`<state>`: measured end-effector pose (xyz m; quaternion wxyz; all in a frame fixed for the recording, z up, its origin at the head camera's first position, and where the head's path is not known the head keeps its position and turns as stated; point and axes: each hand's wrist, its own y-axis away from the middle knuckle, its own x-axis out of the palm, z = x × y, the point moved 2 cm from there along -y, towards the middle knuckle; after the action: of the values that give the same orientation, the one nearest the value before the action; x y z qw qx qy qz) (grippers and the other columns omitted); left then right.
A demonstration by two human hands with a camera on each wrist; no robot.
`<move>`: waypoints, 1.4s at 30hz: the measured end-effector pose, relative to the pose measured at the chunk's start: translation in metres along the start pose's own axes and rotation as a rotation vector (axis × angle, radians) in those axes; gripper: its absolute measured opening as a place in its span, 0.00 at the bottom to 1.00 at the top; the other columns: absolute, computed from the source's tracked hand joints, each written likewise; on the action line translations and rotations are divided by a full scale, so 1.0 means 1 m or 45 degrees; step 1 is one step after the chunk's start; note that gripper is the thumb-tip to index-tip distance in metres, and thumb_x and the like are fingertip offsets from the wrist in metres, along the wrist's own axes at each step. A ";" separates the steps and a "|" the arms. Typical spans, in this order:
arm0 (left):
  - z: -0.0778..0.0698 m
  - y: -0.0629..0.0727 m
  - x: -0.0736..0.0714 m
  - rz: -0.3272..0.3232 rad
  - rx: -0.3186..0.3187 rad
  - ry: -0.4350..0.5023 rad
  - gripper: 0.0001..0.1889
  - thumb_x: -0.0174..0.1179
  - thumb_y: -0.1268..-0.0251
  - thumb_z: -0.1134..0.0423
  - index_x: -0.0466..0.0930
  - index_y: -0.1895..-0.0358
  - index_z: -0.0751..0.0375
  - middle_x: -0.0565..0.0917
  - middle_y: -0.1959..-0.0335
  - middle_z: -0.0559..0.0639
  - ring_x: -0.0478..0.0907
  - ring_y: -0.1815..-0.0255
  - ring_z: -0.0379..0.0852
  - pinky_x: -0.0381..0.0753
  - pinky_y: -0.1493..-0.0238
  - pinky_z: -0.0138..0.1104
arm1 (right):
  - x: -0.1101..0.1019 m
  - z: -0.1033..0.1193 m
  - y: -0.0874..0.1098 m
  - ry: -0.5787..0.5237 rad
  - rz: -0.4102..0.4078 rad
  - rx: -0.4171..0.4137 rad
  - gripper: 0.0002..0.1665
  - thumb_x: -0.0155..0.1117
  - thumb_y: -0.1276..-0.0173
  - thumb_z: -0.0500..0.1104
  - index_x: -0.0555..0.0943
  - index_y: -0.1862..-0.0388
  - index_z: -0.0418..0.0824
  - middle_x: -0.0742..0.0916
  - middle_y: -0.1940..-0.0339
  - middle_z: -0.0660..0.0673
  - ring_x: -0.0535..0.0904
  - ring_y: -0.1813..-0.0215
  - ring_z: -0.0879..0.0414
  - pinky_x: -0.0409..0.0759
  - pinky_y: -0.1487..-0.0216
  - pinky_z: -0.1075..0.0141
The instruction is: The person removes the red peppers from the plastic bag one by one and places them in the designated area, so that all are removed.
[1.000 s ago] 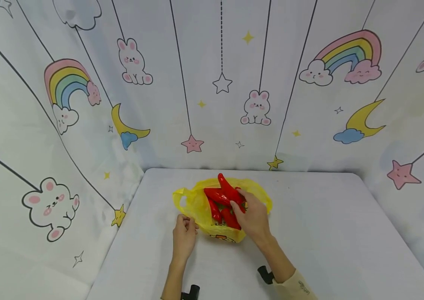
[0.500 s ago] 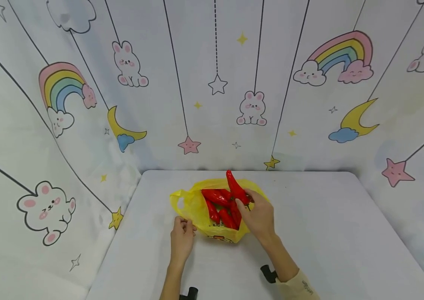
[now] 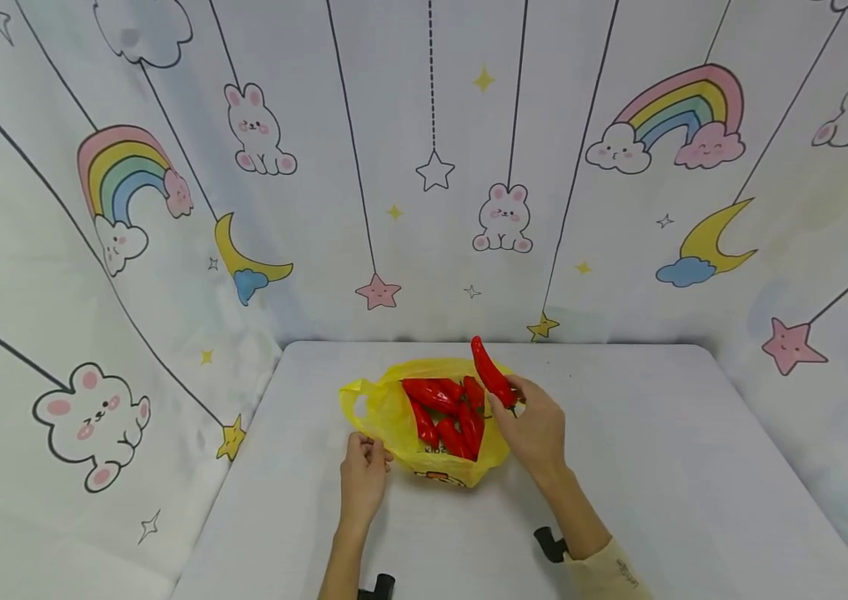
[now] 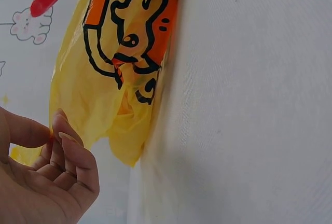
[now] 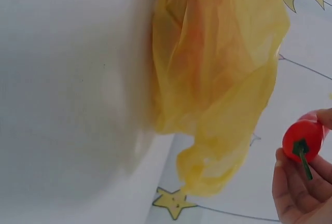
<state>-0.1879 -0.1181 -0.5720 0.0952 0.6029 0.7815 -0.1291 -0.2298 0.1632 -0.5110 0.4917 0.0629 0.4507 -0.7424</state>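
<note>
A yellow plastic bag with a printed cartoon lies on the table, its mouth spread and several red chili peppers showing inside. My left hand pinches the bag's near left edge between thumb and fingers, as the left wrist view shows at the yellow film. Above the bag's right side, my right hand holds one red chili pepper with its tip pointing up and away. In the right wrist view the held pepper's green stem faces the camera, with fingers curled beneath it.
The white table extends on both sides of the bag. Behind it hangs a pale backdrop printed with rabbits, rainbows, moons and stars. A black wrist mount sits by the right forearm, and another black mount by the left.
My right hand has lifted one chili pepper off the others and moved it right, over the bag's right edge. The left hand keeps its hold on the bag. The head view has shifted slightly.
</note>
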 end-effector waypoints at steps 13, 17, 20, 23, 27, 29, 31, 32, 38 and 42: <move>-0.001 0.000 0.000 0.014 -0.001 0.002 0.04 0.51 0.17 0.65 0.71 0.51 0.64 0.85 0.69 0.54 0.79 0.71 0.44 0.78 0.70 0.31 | -0.021 -0.030 -0.015 0.067 -0.027 0.109 0.25 0.79 0.35 0.46 0.85 0.44 0.35 0.90 0.58 0.40 0.85 0.59 0.44 0.86 0.62 0.52; -0.001 0.000 0.000 0.011 0.002 0.002 0.04 0.51 0.17 0.65 0.71 0.52 0.63 0.85 0.69 0.54 0.79 0.71 0.44 0.78 0.70 0.31 | -0.023 -0.035 -0.018 0.083 -0.042 0.123 0.25 0.78 0.34 0.47 0.85 0.44 0.34 0.90 0.58 0.39 0.85 0.59 0.43 0.85 0.62 0.52; -0.001 0.000 0.001 0.009 0.005 -0.002 0.04 0.51 0.16 0.65 0.71 0.52 0.63 0.85 0.69 0.54 0.79 0.71 0.44 0.78 0.70 0.31 | -0.025 -0.040 -0.019 0.090 -0.076 0.132 0.25 0.78 0.34 0.47 0.85 0.45 0.34 0.90 0.60 0.39 0.85 0.61 0.43 0.83 0.64 0.52; 0.000 0.000 0.001 0.009 0.008 -0.003 0.04 0.51 0.16 0.65 0.71 0.52 0.63 0.84 0.70 0.53 0.79 0.71 0.44 0.78 0.70 0.31 | -0.027 -0.046 -0.019 0.098 -0.110 0.153 0.24 0.78 0.35 0.48 0.86 0.46 0.34 0.90 0.62 0.40 0.84 0.63 0.44 0.81 0.66 0.53; -0.001 0.000 0.001 0.012 0.010 0.003 0.05 0.51 0.16 0.65 0.71 0.51 0.63 0.84 0.69 0.53 0.79 0.71 0.44 0.78 0.70 0.31 | -0.029 -0.054 -0.020 0.114 -0.134 0.202 0.23 0.77 0.34 0.49 0.87 0.47 0.34 0.91 0.62 0.40 0.85 0.64 0.44 0.79 0.65 0.54; -0.001 0.001 0.001 0.011 0.009 0.001 0.05 0.51 0.16 0.64 0.71 0.52 0.63 0.84 0.69 0.54 0.79 0.71 0.44 0.77 0.70 0.31 | -0.031 -0.059 -0.020 0.121 -0.136 0.240 0.23 0.76 0.33 0.49 0.86 0.48 0.34 0.91 0.62 0.39 0.85 0.64 0.43 0.79 0.65 0.53; -0.001 0.001 0.001 0.009 0.008 -0.002 0.05 0.51 0.16 0.64 0.71 0.52 0.63 0.85 0.69 0.56 0.79 0.71 0.44 0.77 0.70 0.31 | -0.032 -0.063 -0.019 0.125 -0.133 0.287 0.23 0.75 0.32 0.50 0.86 0.47 0.34 0.91 0.62 0.39 0.85 0.63 0.42 0.79 0.65 0.53; 0.000 0.002 0.001 0.009 0.006 -0.004 0.05 0.51 0.16 0.64 0.71 0.52 0.63 0.85 0.68 0.57 0.79 0.71 0.44 0.77 0.71 0.31 | -0.033 -0.065 -0.019 0.134 -0.128 0.308 0.24 0.75 0.32 0.50 0.86 0.47 0.34 0.91 0.61 0.38 0.85 0.62 0.42 0.80 0.65 0.53; 0.001 0.003 0.001 0.002 0.006 -0.002 0.05 0.52 0.17 0.64 0.71 0.53 0.63 0.86 0.67 0.61 0.79 0.72 0.44 0.77 0.71 0.31 | -0.035 -0.076 -0.021 0.167 -0.157 0.367 0.24 0.74 0.32 0.51 0.86 0.48 0.34 0.91 0.62 0.37 0.84 0.65 0.43 0.78 0.65 0.53; 0.000 0.003 0.000 -0.005 0.008 0.004 0.04 0.52 0.17 0.65 0.71 0.52 0.63 0.85 0.67 0.62 0.79 0.72 0.44 0.76 0.72 0.31 | -0.036 -0.085 -0.021 0.192 -0.157 0.421 0.24 0.73 0.31 0.53 0.86 0.48 0.34 0.90 0.63 0.37 0.84 0.66 0.42 0.79 0.67 0.52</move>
<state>-0.1845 -0.1172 -0.5726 0.0918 0.6019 0.7824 -0.1307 -0.2577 0.2518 -0.5290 0.3930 0.1706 0.3613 -0.8282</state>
